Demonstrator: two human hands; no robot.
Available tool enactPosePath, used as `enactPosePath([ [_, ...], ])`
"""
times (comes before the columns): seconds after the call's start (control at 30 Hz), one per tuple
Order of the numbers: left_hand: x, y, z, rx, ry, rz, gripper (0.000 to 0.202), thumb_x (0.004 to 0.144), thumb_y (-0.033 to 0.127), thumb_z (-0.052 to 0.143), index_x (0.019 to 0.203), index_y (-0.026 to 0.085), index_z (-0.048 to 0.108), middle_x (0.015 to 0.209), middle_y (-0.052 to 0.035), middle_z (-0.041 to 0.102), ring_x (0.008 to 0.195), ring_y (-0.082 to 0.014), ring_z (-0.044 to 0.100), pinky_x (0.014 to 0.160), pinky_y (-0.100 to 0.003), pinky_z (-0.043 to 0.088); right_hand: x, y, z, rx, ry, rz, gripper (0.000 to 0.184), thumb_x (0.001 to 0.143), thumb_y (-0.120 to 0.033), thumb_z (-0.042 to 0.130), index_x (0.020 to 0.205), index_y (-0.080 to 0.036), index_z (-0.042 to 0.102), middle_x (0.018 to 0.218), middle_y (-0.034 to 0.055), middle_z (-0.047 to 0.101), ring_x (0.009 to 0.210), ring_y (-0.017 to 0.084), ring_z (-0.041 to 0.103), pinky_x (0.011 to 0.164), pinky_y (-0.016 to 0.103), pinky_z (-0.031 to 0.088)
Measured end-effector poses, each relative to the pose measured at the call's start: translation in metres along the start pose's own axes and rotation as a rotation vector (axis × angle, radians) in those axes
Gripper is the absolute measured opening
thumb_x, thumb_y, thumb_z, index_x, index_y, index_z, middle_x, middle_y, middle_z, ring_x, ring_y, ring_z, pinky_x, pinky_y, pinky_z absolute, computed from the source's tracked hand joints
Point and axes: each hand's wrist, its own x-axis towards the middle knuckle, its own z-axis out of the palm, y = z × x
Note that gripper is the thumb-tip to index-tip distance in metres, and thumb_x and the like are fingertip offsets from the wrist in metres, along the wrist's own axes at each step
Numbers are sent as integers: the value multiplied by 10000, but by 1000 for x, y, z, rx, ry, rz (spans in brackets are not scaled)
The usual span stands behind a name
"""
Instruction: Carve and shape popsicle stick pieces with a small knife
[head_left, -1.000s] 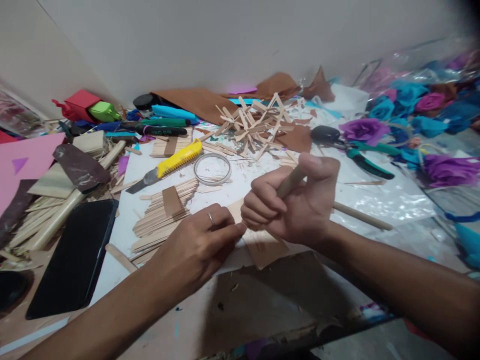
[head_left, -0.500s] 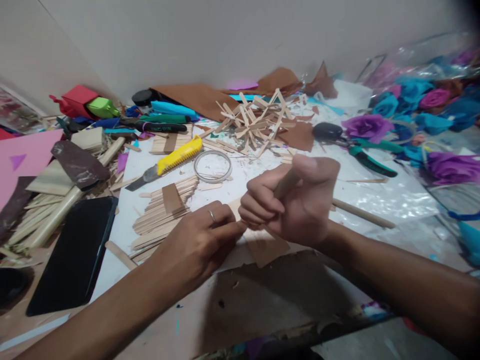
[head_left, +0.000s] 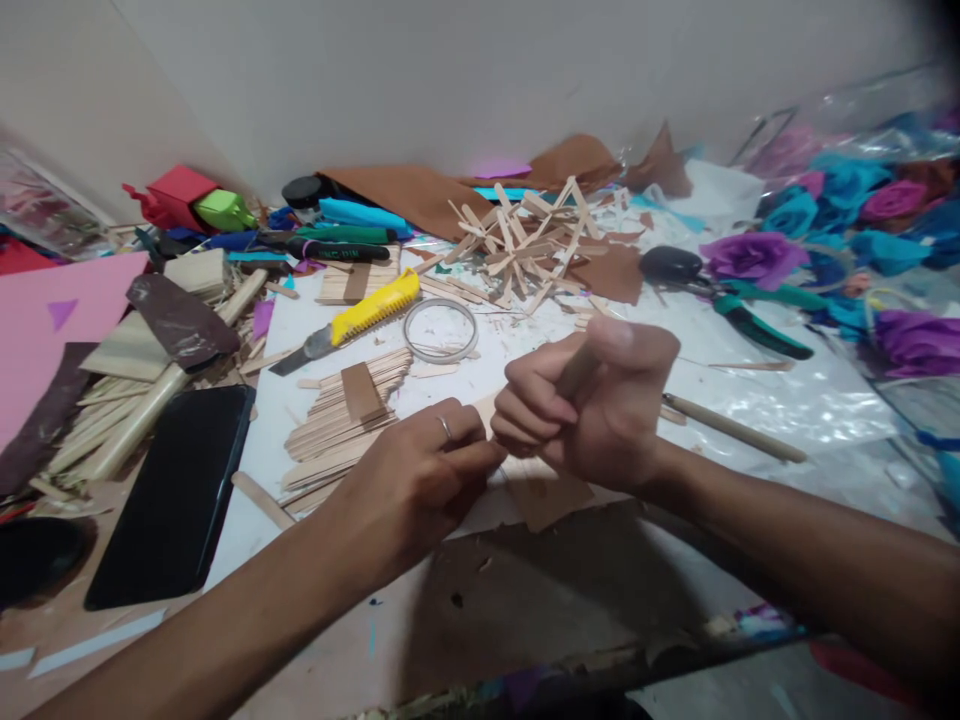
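My right hand [head_left: 619, 425] is closed in a fist around a brown stick-like handle [head_left: 577, 374], with the thumb over its upper end. Whatever is at the handle's lower end is hidden by the fingers. My left hand [head_left: 424, 480], a ring on one finger, is pinched closed against the right hand's fingertips; what it holds cannot be made out. Beneath both hands lies a flat piece of thin tan wood [head_left: 546, 495]. To the left of my left hand is a row of craft sticks [head_left: 337, 425] with a brown strip [head_left: 361, 392] across them.
A yellow utility knife [head_left: 375, 308] lies beside a roll of tape [head_left: 440, 330]. Behind is a heap of broken sticks [head_left: 517, 245]. A phone [head_left: 172, 490] rests at left; a thin brown rod [head_left: 739, 428], green-handled pliers [head_left: 765, 325] and paper flowers [head_left: 754, 258] are at right.
The view has turned slightly left, so the table's things appear shifted right. Both hands keep nearly the same pose, held together over the wood.
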Motion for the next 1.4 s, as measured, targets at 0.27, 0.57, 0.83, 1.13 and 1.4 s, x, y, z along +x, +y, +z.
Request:
enactPosePath([
  [0.27,1,3,-12,152,-32,48,178,1006,133,546,1075,176,704,1022,-93,664,900,-186,641,756,-308,527,-2,0,-8,18,-24,31,727,870,-899,405,523,-260,367,408,-69,263,362,102,240,373,284,251],
  [0.57,-3,0,-15,325,-74,279,493,962,489,695,1370,229,605,1520,-142,564,1490,-353,433,1219,-593,343,-5,-2,-6,-4,7,-39,706,917,-812,451,500,-247,378,416,-52,306,369,110,299,408,293,276],
  [0.83,-2,0,-12,364,-116,265,496,979,517,638,1352,192,666,1485,-160,610,1477,-345,483,1262,-579,320,-14,-35,24,-57,216,-35,717,933,-682,553,458,-210,297,422,-53,256,411,82,225,471,294,251],
  [1.13,-7,-2,-12,342,-151,273,652,958,642,626,1464,231,605,1588,-193,505,1519,-392,428,1242,-633,347,-15,-29,11,23,166,92,664,907,-672,606,491,-223,349,441,-59,281,417,91,246,484,306,270],
  [1.4,-9,-2,-8,337,-164,253,683,981,630,589,1512,204,537,1592,-219,483,1515,-416,428,1229,-631,377,-15,-25,6,-14,85,75,647,920,-668,588,502,-225,368,430,-56,296,426,96,260,503,308,265],
])
